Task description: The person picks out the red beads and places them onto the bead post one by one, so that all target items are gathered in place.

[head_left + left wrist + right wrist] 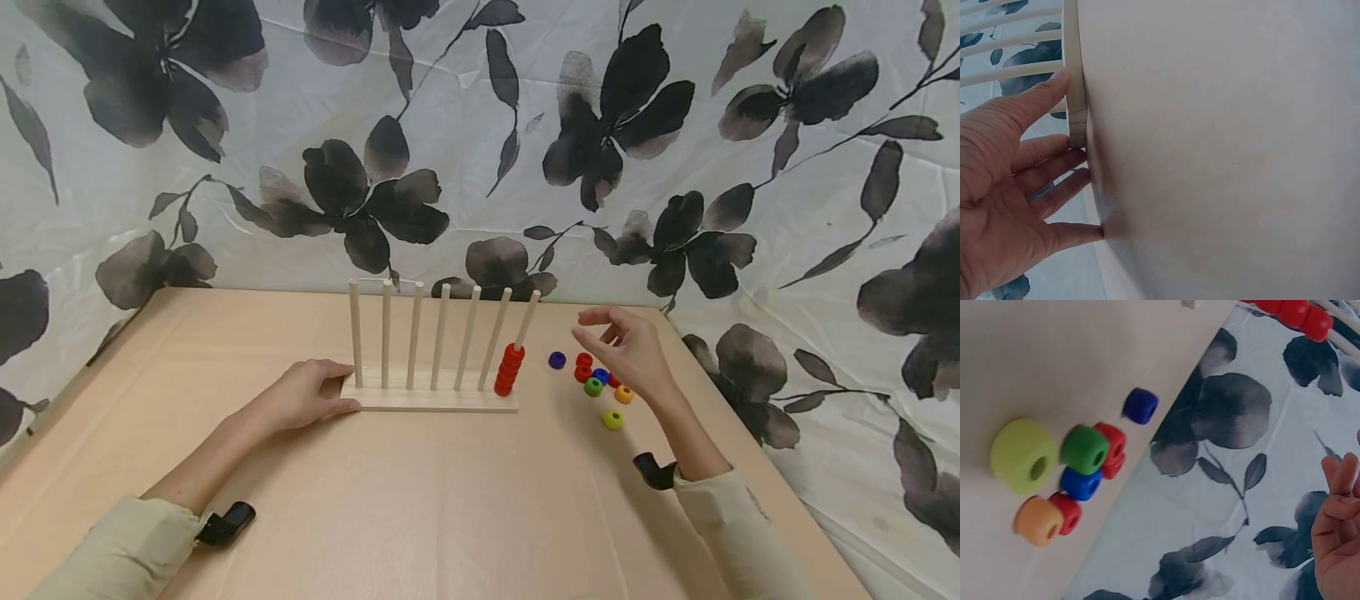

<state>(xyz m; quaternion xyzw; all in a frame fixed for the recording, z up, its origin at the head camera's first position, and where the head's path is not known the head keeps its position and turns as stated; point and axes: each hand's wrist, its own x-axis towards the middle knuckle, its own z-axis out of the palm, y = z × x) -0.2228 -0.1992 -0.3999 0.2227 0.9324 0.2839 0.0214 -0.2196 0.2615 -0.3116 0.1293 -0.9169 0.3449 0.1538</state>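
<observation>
A pale wooden peg rack (435, 402) has several upright pegs on a flat base. Several red beads (509, 371) are stacked on its rightmost peg. My left hand (311, 392) holds the base's left end; in the left wrist view the thumb lies on the base (1076, 119) and the fingers reach its end. My right hand (630, 350) hovers above the loose beads, fingers bent, thumb and index finger apart, nothing visible between them. Under it lie a green bead (593, 387), an orange bead (624, 394), a yellow bead (613, 419), a blue bead (601, 376) and several red ones.
A dark blue bead (557, 360) lies apart, between the rack and the other beads. The light wooden table (420, 500) ends at a floral cloth (480, 167) behind and on the right. Black straps with cameras sit at both wrists.
</observation>
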